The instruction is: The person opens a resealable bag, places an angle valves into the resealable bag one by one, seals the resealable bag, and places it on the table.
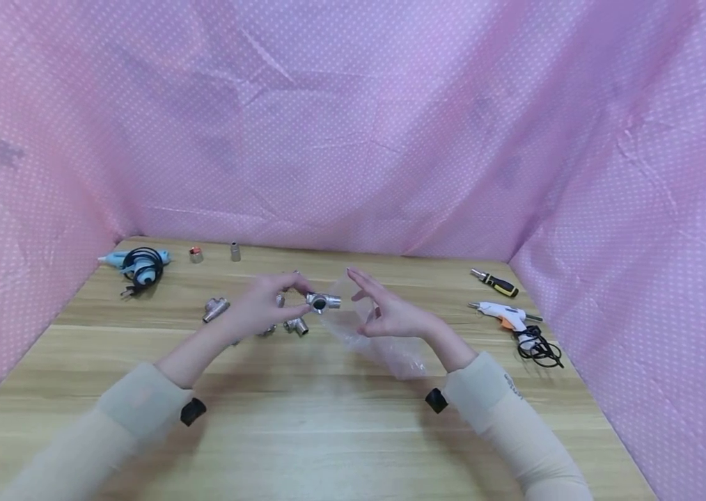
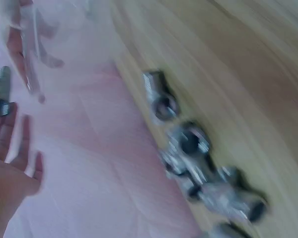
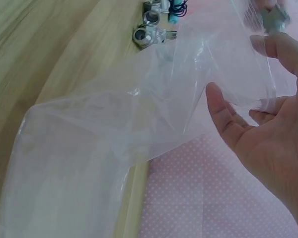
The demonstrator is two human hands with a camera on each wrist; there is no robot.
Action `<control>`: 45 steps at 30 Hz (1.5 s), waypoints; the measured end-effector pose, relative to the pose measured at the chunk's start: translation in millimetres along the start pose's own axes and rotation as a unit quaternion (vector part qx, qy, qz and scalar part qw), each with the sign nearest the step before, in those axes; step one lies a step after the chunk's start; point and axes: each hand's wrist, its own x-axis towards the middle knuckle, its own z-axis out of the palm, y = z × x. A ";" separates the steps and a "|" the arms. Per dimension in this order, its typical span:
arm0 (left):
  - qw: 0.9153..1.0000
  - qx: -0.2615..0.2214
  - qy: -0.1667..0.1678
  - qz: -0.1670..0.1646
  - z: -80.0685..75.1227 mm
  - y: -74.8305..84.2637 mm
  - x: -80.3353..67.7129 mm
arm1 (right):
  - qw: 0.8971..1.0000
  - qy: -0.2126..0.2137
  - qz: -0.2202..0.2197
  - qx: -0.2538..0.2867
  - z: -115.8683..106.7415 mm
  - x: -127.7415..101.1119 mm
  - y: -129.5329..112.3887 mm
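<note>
My left hand (image 1: 260, 304) pinches a silvery metal tee pipe fitting (image 1: 323, 302) between thumb and fingertips, raised above the table; in the left wrist view the same fitting (image 2: 2, 91) shows at the left edge. Facing it, my right hand (image 1: 393, 316) holds a clear plastic bag (image 3: 134, 114), thumb and forefinger spread wide at its mouth and the other fingers curled against the film. The bag hangs down, its lower part over the tabletop. Fitting and bag mouth are close together. Several more metal tee fittings (image 2: 188, 144) lie on the table behind and below my left hand.
On the wooden table (image 1: 328, 431), a light blue glue gun (image 1: 146, 264) with coiled cord and two small metal fittings (image 1: 236, 252) lie at the back left. A screwdriver (image 1: 496, 283) and a white glue gun (image 1: 503, 313) are at the right. Pink dotted cloth (image 1: 340, 139) surrounds the table's back and sides.
</note>
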 end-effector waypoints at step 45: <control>0.997 0.041 -0.048 -0.040 -0.2 -33.9 -1.5 | 1.000 0.003 -0.028 0.000 7.1 -8.1 -18.7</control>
